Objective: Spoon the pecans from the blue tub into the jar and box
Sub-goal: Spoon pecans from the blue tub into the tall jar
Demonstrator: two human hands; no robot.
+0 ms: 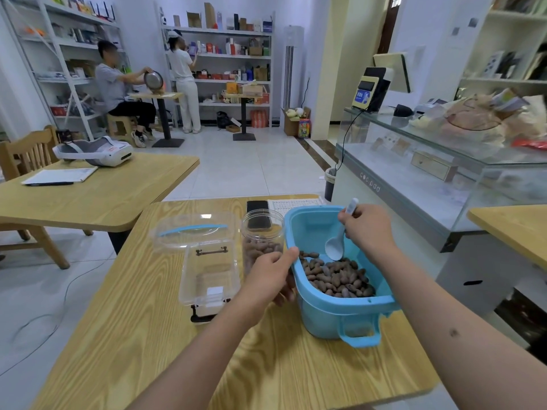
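A blue tub (331,313) stands on the wooden table (183,344), with brown pecans (337,278) heaped in its near half. My right hand (368,229) grips a white plastic spoon (336,247) by the handle; its bowl hangs just above the pecans and looks bare. My left hand (270,278) holds the tub's left rim, thumb on top. Just left of the tub stands a clear jar (262,235), partly filled with pecans. Further left lies an open clear box (210,273) with its lid (194,229) tipped back; I cannot tell what is in it.
A black phone (258,207) and a white sheet (296,204) lie at the table's far edge. A glass counter (429,179) runs along the right. Another table (97,193) with a headset stands to the left. Two people are at the shelves far back.
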